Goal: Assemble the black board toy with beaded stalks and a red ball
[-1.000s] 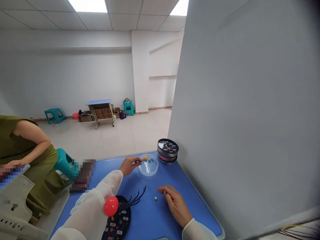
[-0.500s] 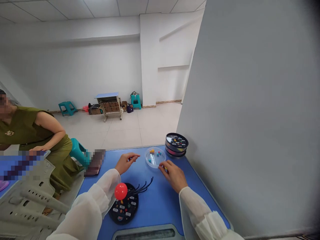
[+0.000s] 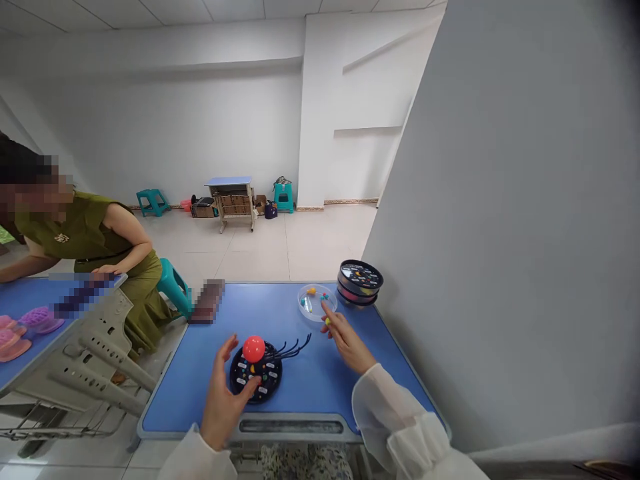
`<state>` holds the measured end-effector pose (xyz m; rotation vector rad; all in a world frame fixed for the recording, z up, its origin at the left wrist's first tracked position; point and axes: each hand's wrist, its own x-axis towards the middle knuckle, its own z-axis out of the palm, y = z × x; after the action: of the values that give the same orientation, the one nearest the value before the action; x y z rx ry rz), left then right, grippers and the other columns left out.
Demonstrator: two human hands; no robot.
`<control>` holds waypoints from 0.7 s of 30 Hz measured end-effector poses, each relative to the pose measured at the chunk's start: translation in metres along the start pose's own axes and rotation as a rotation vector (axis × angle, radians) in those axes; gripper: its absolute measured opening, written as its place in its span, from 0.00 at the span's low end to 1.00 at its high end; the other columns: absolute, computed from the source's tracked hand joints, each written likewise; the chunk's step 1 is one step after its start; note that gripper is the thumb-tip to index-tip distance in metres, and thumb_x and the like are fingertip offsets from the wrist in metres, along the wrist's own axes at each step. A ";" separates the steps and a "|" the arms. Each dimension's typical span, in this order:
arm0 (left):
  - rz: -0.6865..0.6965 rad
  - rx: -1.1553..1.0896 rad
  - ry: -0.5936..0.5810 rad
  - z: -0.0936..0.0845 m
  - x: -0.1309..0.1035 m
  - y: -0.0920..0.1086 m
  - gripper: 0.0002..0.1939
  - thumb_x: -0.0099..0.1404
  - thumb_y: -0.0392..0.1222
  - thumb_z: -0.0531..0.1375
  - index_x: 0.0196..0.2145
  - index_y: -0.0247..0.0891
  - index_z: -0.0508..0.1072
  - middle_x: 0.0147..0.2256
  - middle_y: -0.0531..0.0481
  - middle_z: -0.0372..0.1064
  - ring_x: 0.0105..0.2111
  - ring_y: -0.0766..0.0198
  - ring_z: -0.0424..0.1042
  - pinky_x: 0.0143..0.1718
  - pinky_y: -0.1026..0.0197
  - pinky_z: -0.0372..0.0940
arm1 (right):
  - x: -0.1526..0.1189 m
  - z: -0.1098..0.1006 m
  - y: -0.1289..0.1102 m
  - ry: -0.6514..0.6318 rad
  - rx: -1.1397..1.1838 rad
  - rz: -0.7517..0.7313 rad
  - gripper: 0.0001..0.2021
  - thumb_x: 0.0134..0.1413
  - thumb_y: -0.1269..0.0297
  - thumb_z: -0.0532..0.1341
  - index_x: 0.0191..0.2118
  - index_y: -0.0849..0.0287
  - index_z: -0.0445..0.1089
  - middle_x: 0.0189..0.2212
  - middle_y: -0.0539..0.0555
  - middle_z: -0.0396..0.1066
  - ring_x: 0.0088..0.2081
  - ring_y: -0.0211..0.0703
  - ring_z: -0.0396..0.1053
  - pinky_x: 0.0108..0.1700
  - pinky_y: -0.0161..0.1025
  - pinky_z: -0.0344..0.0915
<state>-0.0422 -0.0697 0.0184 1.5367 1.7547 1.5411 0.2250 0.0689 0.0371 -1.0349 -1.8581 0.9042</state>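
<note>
My left hand [image 3: 227, 393] is spread, thumb and fingers apart, around the left side of a round black base [image 3: 265, 389] printed with small planets. A glossy red ball [image 3: 254, 349] stands over that base, and several thin black arms [image 3: 295, 348] reach out from it to the right. My right hand [image 3: 343, 333] pinches a small yellow piece [image 3: 328, 321] beside the near right rim of a clear round dish [image 3: 305, 313]. Small orange, red and blue pieces lie in the dish.
Stacked round black-lidded containers [image 3: 359, 283] stand at the blue desk's [image 3: 200, 380] back right, by a grey wall. A blurred brown item [image 3: 209, 301] lies back left. Further left, a person in green [image 3: 100, 233] sits at another desk.
My left hand has come back toward me from beside the dish to the black base and spread its fingers. My right hand stays near the dish. The whole view has shifted.
</note>
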 end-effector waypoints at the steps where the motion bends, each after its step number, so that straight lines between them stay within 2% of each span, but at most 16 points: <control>1: 0.056 0.087 0.156 0.006 -0.012 0.006 0.29 0.58 0.50 0.62 0.54 0.40 0.62 0.49 0.41 0.65 0.50 0.52 0.66 0.51 0.50 0.62 | -0.008 0.002 0.000 -0.015 0.111 0.003 0.24 0.61 0.61 0.48 0.63 0.49 0.53 0.42 0.54 0.67 0.36 0.39 0.70 0.40 0.41 0.69; 2: 0.136 0.137 0.247 0.014 -0.023 0.013 0.21 0.61 0.47 0.59 0.50 0.39 0.64 0.46 0.42 0.67 0.47 0.54 0.68 0.48 0.51 0.64 | -0.015 0.004 0.000 -0.019 0.205 0.016 0.25 0.61 0.59 0.50 0.63 0.48 0.52 0.43 0.54 0.67 0.36 0.40 0.71 0.39 0.41 0.69; 3: 0.238 0.153 0.240 0.023 -0.033 0.020 0.14 0.63 0.44 0.57 0.46 0.39 0.66 0.42 0.43 0.68 0.43 0.56 0.69 0.45 0.52 0.65 | -0.020 0.006 -0.001 -0.015 0.276 0.035 0.25 0.60 0.56 0.52 0.62 0.48 0.53 0.44 0.55 0.68 0.36 0.40 0.72 0.38 0.41 0.69; 4: 0.330 0.179 0.123 0.033 -0.041 0.028 0.09 0.64 0.41 0.56 0.43 0.40 0.68 0.39 0.45 0.69 0.41 0.57 0.70 0.44 0.53 0.66 | -0.024 0.008 -0.002 -0.005 0.322 0.057 0.25 0.58 0.54 0.55 0.61 0.49 0.55 0.44 0.55 0.69 0.35 0.41 0.72 0.37 0.41 0.69; 5: 0.401 0.223 -0.041 0.043 -0.047 0.035 0.08 0.65 0.39 0.54 0.41 0.41 0.70 0.38 0.46 0.71 0.39 0.59 0.71 0.43 0.55 0.67 | -0.025 0.010 -0.003 0.007 0.343 0.077 0.25 0.56 0.52 0.57 0.58 0.50 0.58 0.44 0.56 0.70 0.35 0.42 0.72 0.37 0.41 0.69; 7: 0.465 0.307 -0.259 0.066 -0.051 0.049 0.13 0.67 0.36 0.50 0.45 0.42 0.70 0.41 0.45 0.72 0.40 0.59 0.71 0.43 0.54 0.67 | -0.023 0.013 -0.006 0.020 0.342 0.100 0.22 0.53 0.49 0.59 0.51 0.53 0.66 0.42 0.56 0.72 0.35 0.43 0.72 0.38 0.41 0.68; 10: 0.421 0.417 -0.321 0.098 -0.046 0.062 0.20 0.68 0.35 0.46 0.56 0.38 0.63 0.51 0.41 0.68 0.47 0.55 0.68 0.46 0.51 0.67 | -0.013 0.015 -0.009 -0.006 0.334 0.113 0.21 0.50 0.46 0.61 0.46 0.54 0.71 0.39 0.55 0.74 0.37 0.45 0.72 0.41 0.42 0.67; 14: 0.281 0.504 -0.325 0.131 -0.038 0.068 0.24 0.67 0.36 0.45 0.60 0.32 0.57 0.59 0.35 0.58 0.52 0.49 0.66 0.48 0.47 0.64 | -0.001 0.013 -0.008 -0.105 0.380 0.154 0.23 0.48 0.44 0.61 0.46 0.52 0.73 0.38 0.54 0.76 0.39 0.46 0.73 0.44 0.43 0.67; 18: 0.145 0.489 -0.281 0.148 -0.040 0.070 0.26 0.67 0.36 0.45 0.62 0.30 0.54 0.64 0.33 0.46 0.55 0.46 0.63 0.52 0.44 0.61 | 0.002 0.011 -0.003 -0.202 0.437 0.188 0.23 0.46 0.43 0.62 0.45 0.52 0.74 0.38 0.53 0.76 0.37 0.46 0.74 0.44 0.45 0.68; 21: 0.084 0.398 -0.279 0.153 -0.042 0.069 0.28 0.66 0.36 0.46 0.63 0.30 0.50 0.64 0.33 0.45 0.60 0.48 0.56 0.56 0.46 0.56 | 0.001 0.010 0.000 -0.225 0.440 0.185 0.24 0.45 0.43 0.62 0.44 0.53 0.74 0.38 0.54 0.76 0.37 0.46 0.75 0.43 0.46 0.69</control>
<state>0.1287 -0.0432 0.0079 1.9245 1.9262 0.9841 0.2161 0.0677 0.0333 -0.8630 -1.6461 1.5129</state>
